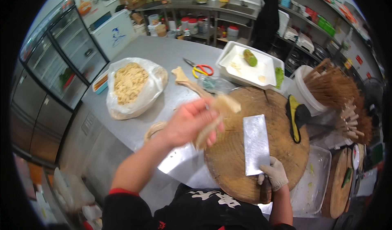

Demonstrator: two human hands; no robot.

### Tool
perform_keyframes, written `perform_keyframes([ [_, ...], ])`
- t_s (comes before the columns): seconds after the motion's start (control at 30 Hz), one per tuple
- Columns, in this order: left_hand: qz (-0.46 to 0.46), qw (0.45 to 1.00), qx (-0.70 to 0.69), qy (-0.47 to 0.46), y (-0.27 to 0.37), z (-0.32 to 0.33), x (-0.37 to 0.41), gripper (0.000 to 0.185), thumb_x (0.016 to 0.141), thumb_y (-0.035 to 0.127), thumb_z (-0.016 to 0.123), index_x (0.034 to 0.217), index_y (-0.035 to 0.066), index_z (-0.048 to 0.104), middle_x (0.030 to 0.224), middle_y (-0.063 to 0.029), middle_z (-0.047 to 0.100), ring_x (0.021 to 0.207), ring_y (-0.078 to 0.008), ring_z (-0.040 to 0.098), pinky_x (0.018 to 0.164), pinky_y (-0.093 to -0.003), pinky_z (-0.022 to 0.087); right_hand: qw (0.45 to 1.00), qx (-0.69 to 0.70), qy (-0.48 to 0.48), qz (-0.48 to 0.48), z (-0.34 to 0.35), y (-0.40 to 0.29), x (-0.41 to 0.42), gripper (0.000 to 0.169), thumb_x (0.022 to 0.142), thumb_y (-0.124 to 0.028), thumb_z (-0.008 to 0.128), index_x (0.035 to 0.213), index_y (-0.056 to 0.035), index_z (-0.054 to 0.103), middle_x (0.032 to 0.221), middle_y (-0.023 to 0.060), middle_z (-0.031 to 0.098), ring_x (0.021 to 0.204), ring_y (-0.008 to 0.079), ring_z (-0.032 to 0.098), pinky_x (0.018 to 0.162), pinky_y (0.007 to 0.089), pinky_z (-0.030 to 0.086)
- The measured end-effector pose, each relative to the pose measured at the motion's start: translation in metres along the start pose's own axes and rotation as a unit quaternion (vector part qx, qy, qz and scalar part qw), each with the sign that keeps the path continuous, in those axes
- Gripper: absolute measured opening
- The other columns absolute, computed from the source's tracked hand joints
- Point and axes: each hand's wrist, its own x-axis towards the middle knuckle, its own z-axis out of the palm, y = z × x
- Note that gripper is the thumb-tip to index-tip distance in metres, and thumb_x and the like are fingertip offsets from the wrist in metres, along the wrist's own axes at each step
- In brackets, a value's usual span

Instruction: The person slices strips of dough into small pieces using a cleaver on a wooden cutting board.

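Note:
My bare left hand (193,119) grips a pale, beige strip of food (228,103), blurred, held above the left side of a round wooden chopping block (228,162). One end of the strip sticks out past my fingers and another part hangs below them. My right hand (276,174), in a light knit glove, is closed around the dark handle of a cleaver (256,144). The broad blade lies over the block, pointing away from me. Beyond my left hand, a similar long pale piece (180,76) rests on the steel table; a curved pale piece (154,129) is partly behind my forearm.
An open plastic bag (157,80) of crumbly yellowish pieces stands left on the steel table (183,49). Red-and-yellow-handled scissors (202,70) lie near a white tray (266,67) holding a green vegetable (250,57). At right are a bucket of skewers (301,89) and a yellow-black item (294,113).

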Motion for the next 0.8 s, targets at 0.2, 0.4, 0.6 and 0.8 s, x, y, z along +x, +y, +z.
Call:
perform_keyframes([
  [0.2,-0.310,0.949,-0.044,0.029,-0.159,0.041,0.010,0.018,0.098,0.013,0.049,0.109,0.000,0.050,0.088,-0.0139,0.064,0.072,-0.0197,0.065,0.066,-0.0328,0.058,0.999,0.003,-0.044,-0.029,-0.003,0.008,0.006,0.028,0.081,-0.010,0.061,0.100,0.0091,0.054,0.076,0.0114,0.062,0.048,0.0177,0.058,0.046,0.0295,0.048],
  [0.4,-0.181,0.946,0.270,0.000,-0.160,0.042,0.018,0.023,0.091,0.008,0.054,0.112,-0.002,0.052,0.091,-0.0152,0.061,0.074,-0.0268,0.062,0.066,-0.0351,0.053,0.997,0.047,0.024,-0.054,-0.002,0.006,0.000,0.028,0.079,-0.009,0.062,0.098,0.0088,0.055,0.074,0.0113,0.062,0.049,0.0190,0.059,0.044,0.0302,0.049],
  [0.6,0.199,0.811,0.543,0.087,-0.152,0.046,0.007,0.025,0.077,0.005,0.065,0.101,-0.001,0.062,0.101,-0.0155,0.061,0.098,-0.0339,0.056,0.084,-0.0379,0.047,0.986,-0.136,0.073,-0.061,0.015,-0.020,-0.019,0.030,0.079,-0.007,0.059,0.105,0.0065,0.053,0.082,0.0151,0.063,0.053,0.0204,0.062,0.051,0.0340,0.050],
  [0.8,0.218,0.763,0.608,-0.018,-0.170,0.040,0.000,0.033,0.077,0.009,0.067,0.107,-0.004,0.062,0.112,-0.0174,0.060,0.107,-0.0348,0.055,0.095,-0.0399,0.044,0.715,-0.636,0.095,-0.277,0.045,-0.031,-0.034,0.034,0.081,-0.009,0.055,0.115,-0.0066,0.052,0.091,0.0194,0.060,0.065,0.0303,0.065,0.058,0.0397,0.053],
])
